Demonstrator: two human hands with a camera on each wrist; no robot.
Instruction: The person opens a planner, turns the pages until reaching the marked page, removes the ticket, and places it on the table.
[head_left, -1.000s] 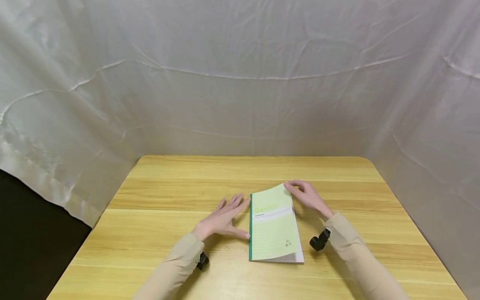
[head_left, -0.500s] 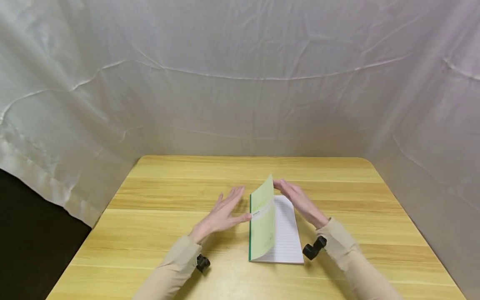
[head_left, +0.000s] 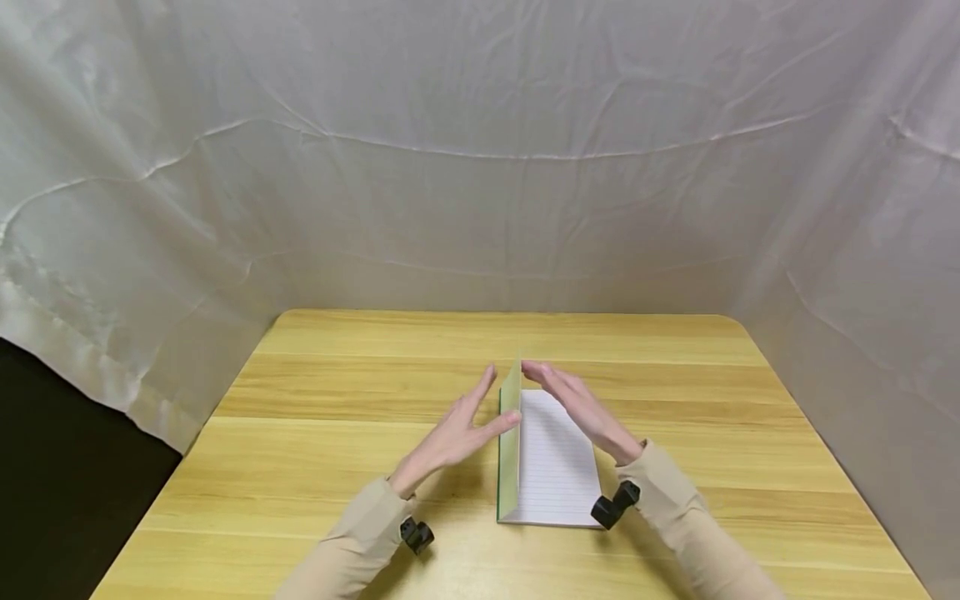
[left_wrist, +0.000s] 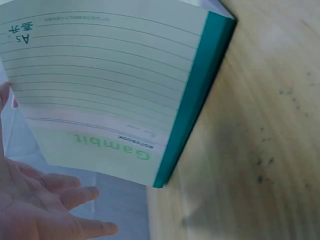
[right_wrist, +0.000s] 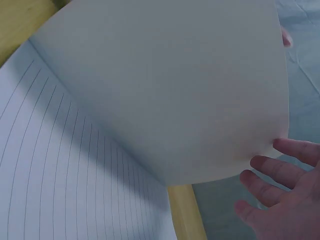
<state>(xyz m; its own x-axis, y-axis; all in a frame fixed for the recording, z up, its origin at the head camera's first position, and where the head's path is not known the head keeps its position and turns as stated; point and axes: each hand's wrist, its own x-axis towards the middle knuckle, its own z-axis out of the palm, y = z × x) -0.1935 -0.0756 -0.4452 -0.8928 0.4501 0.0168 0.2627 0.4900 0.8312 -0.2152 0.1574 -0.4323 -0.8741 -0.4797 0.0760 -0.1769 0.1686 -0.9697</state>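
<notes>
A pale green notebook with a teal spine lies on the table, its front cover (head_left: pixel 510 450) raised upright and a white lined page (head_left: pixel 557 467) showing beneath. "Gambit" is printed on the cover's outside (left_wrist: pixel 110 70). My right hand (head_left: pixel 581 406) is on the inner side, its extended fingertips (right_wrist: pixel 262 162) against the cover's far corner. On the outer side is my left hand (head_left: pixel 453 433), fingers spread, thumb (head_left: pixel 508 418) at the cover's free edge. In the left wrist view its fingers (left_wrist: pixel 75 195) stand apart from the cover, palm toward it.
The notebook rests near the middle of a wooden table (head_left: pixel 337 375). Pale grey curtains (head_left: pixel 480 217) hang behind and at both sides. A black area (head_left: pixel 67 483) shows at the lower left. Small black cameras sit on both wrists, including the right wrist camera (head_left: pixel 615 505).
The front cover has swung from nearly flat to upright, baring the lined page. My right hand moved left with it. My left hand rose, its thumb coming to the cover's edge.
</notes>
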